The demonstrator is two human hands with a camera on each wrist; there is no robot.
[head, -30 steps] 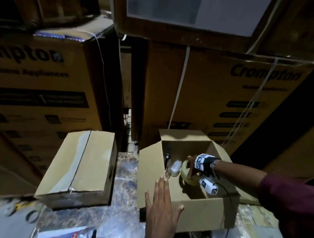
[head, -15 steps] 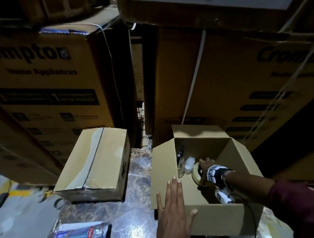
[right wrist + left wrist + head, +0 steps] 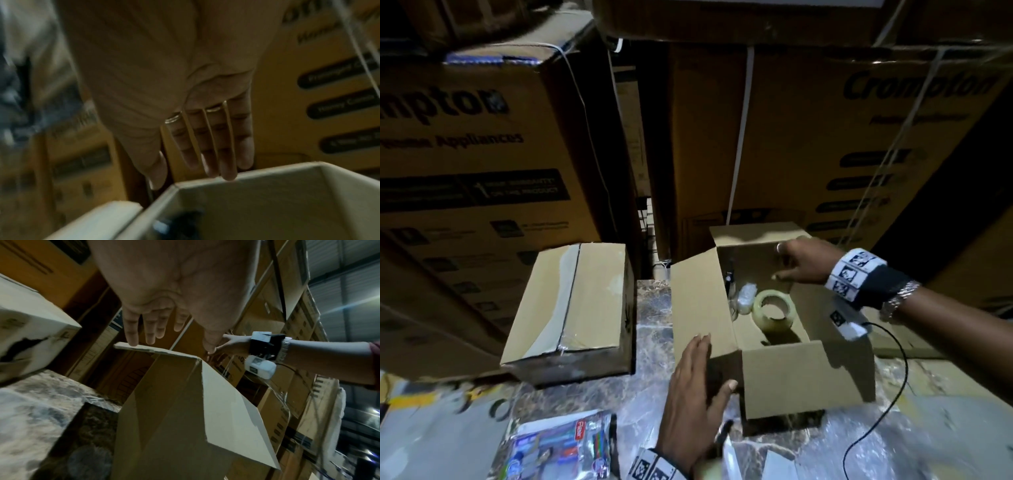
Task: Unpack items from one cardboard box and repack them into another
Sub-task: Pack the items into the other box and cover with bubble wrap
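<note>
An open cardboard box (image 3: 801, 377) stands on the marble table, its flaps spread. Inside lie a roll of clear tape (image 3: 774, 310), a small plastic-wrapped white item (image 3: 745, 296) and a dark thin object (image 3: 729, 274) against the left wall. My left hand (image 3: 700, 383) lies flat with straight fingers on the box's left flap (image 3: 156, 352). My right hand (image 3: 799, 262) hovers empty above the box opening, fingers straight (image 3: 218, 146), over the far rim. A second box (image 3: 571, 305), taped closed, sits to the left.
Large stacked printed cartons (image 3: 825, 137) wall in the back and left. A plastic-wrapped stationery packet (image 3: 558, 445) lies at the table's near edge. A black cable (image 3: 893, 383) hangs from the right wrist across the table at right.
My right hand has let go of the tape roll and risen out of the box to its far rim. The left hand stays on the left flap.
</note>
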